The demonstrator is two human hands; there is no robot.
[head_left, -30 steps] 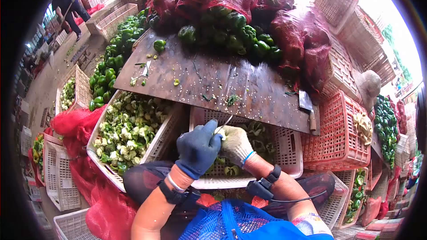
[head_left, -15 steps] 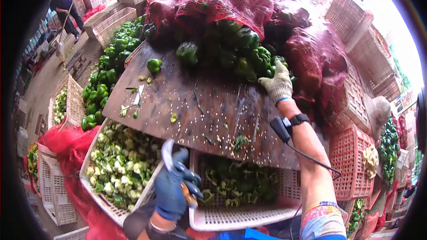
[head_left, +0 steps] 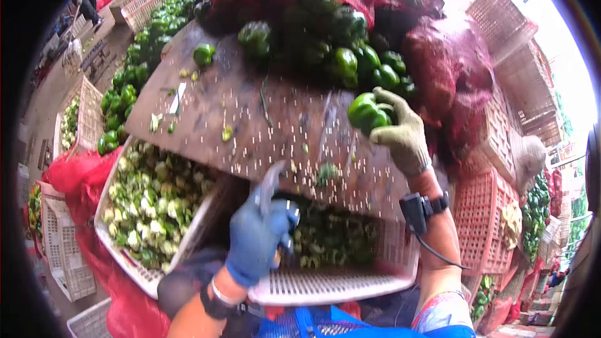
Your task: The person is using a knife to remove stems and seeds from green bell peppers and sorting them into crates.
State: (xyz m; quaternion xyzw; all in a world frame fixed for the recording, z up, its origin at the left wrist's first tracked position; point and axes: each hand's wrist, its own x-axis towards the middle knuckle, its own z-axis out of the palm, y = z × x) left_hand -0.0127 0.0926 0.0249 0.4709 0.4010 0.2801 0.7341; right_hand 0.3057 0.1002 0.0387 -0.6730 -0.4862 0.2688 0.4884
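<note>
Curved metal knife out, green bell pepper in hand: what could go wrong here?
The blue-gloved left hand holds the curved metal knife, blade exposed; it might nick the cream-gloved right hand if they meet. The green bell pepper, gripped from one side, could slip and roll across the seed-strewn brown board.

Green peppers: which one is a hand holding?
The bright green pepper in the right hand, over the brown board; neither hand touches the piled peppers.
</note>
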